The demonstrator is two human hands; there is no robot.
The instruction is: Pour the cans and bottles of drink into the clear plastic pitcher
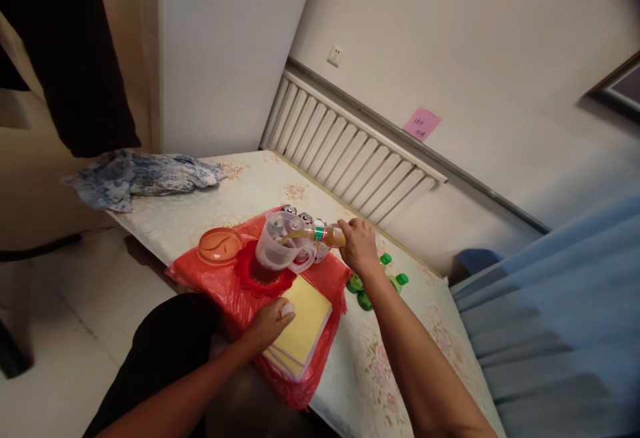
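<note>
My right hand is closed around a small clear bottle of amber drink, tipped with its mouth at the rim of a clear plastic pitcher. Amber liquid runs from the mouth into the pitcher, where dark liquid shows at the bottom. The pitcher stands upright on a red scalloped dish. Below it, my left hand is closed on a small white cap, above a stack of yellow paper. An orange lid lies left of the pitcher.
A red plastic bag lies under these things on a flowered tablecloth. Several cans stand behind the pitcher; green-capped bottles are right of it. A blue patterned cloth lies at the far left, a radiator beyond.
</note>
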